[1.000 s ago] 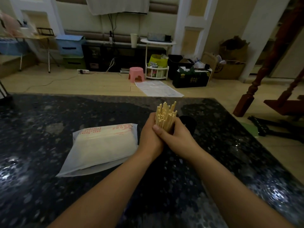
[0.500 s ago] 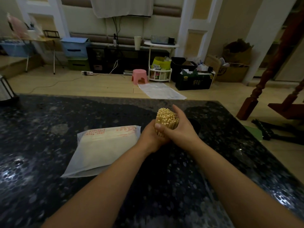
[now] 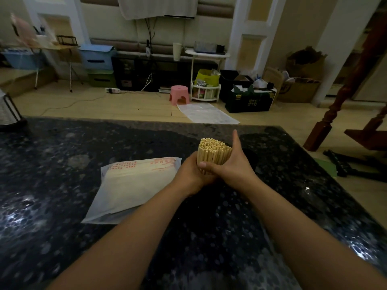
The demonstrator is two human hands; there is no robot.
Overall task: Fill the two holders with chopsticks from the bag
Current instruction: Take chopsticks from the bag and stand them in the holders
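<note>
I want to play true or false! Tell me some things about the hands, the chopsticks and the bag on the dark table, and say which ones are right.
1. Both hands hold the bundle of pale wooden chopsticks. True: the left hand and the right hand wrap round it.
2. The chopsticks lie flat on the table. False: the bundle stands upright, tips pointing up.
3. The white plastic bag with red print lies on the speckled dark stone table, to the left of the hands. True.
4. The right hand is reaching into the bag. False: it grips the bundle, apart from the bag.
5. The chopstick tips stick up at very uneven heights. False: they sit nearly level.
</note>
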